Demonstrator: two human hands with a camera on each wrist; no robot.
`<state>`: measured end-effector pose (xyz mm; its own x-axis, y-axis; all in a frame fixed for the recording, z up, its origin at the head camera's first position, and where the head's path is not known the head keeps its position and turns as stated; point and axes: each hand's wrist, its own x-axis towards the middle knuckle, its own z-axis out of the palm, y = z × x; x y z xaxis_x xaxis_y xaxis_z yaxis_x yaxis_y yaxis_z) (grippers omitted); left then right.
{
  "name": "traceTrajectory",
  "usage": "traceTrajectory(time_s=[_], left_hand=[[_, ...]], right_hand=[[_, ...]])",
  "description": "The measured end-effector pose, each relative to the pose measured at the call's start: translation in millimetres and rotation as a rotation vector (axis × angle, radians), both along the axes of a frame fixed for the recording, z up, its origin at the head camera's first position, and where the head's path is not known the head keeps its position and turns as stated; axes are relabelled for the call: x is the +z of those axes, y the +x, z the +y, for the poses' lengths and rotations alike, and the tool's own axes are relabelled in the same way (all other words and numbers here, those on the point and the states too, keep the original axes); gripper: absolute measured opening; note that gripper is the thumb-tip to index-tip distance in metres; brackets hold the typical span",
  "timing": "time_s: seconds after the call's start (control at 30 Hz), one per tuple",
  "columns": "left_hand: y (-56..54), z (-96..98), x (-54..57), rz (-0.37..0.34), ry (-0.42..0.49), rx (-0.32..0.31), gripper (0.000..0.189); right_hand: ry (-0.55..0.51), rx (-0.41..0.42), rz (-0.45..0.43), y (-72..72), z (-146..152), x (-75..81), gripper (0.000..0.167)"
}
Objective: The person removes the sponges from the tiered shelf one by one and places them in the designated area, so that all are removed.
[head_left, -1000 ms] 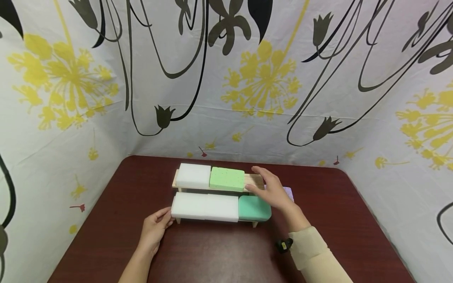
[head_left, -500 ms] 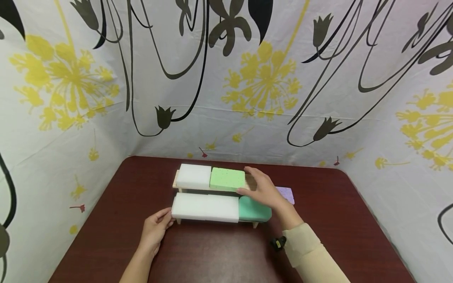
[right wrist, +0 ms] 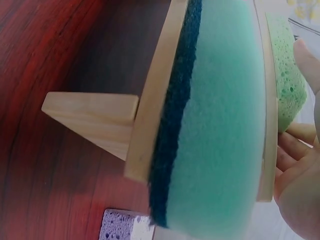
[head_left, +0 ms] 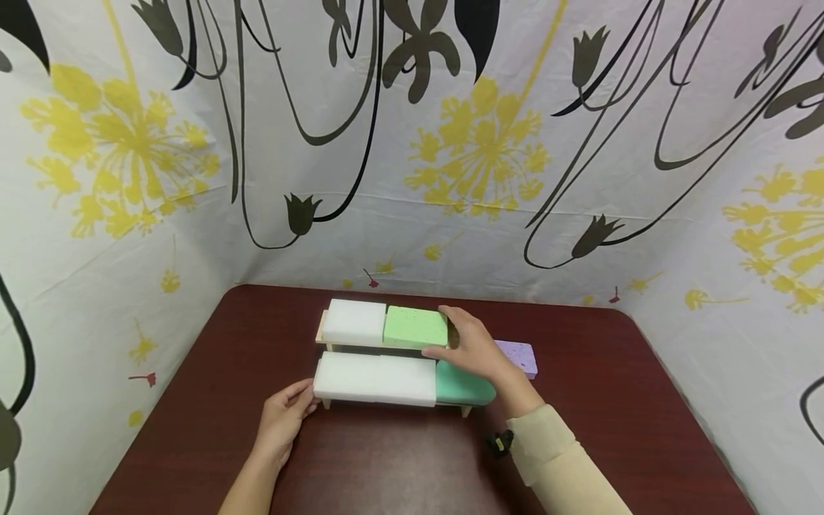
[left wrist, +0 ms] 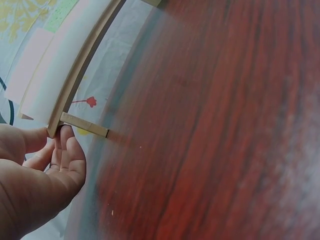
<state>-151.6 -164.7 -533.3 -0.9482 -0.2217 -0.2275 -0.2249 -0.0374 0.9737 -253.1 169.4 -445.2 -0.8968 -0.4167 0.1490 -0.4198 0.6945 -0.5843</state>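
A two-tier wooden rack (head_left: 320, 336) stands on the table, holding sponges on both tiers. My left hand (head_left: 283, 418) pinches the left end of its lower shelf (left wrist: 75, 82) between thumb and fingers. On the upper tier, a white sponge (head_left: 354, 322) sits left of a light green sponge (head_left: 415, 327). My right hand (head_left: 473, 343) grips the right end of the green sponge, thumb toward the near corner and fingers toward the far one. Below, white sponges (head_left: 376, 379) fill most of the lower tier, beside a teal sponge (right wrist: 220, 115) with a dark scouring layer.
A purple sponge (head_left: 518, 357) lies on the dark red table (head_left: 579, 400), right of the rack and partly behind my right forearm. Patterned white cloth (head_left: 360, 243) surrounds the table at the back and sides. A small black device (head_left: 500, 443) sits at my right wrist.
My right hand has moved left over the upper shelf to the green sponge's right end, uncovering more of the purple sponge. The left hand has kept its place at the rack.
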Motion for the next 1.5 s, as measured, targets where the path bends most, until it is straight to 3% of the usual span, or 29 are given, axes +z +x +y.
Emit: traceTrajectory(time_s=[0.53, 1.0, 1.5], left_hand=[[-0.1, 1.2, -4.1, 0.024, -0.004, 0.002, 0.032], [-2.3, -0.8, -2.2, -0.003, 0.008, -0.014, 0.034], [-1.7, -1.4, -2.2, -0.002, 0.009, -0.013, 0.034]], right_hand=[[-0.011, -0.035, 0.055, -0.1, 2, -4.5, 0.085], [-0.044, -0.036, 0.114, 2.1, 18, -0.9, 0.085], [-0.082, -0.050, 0.076, 3.3, 40, 0.0, 0.081]])
